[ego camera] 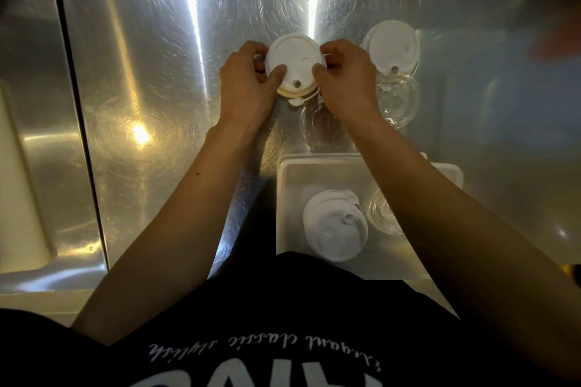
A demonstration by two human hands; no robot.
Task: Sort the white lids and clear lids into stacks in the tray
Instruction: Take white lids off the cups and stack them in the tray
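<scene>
A small stack of white lids (294,61) sits on the steel counter, gripped on both sides: my left hand (248,85) on its left edge, my right hand (344,82) on its right edge. Another white lid (391,45) lies to the right, resting over clear lids (396,102). One more clear lid (320,126) lies just below my right hand. The white tray (289,198) near me holds a stack of white lids (334,226) on its left and a stack of clear lids (382,214) on its right, partly hidden by my right forearm.
The steel counter (163,72) stretches left to a dark seam (80,110), beyond which a cream-coloured object (19,185) lies. A wall runs along the back. My black shirt (283,324) fills the bottom of the view.
</scene>
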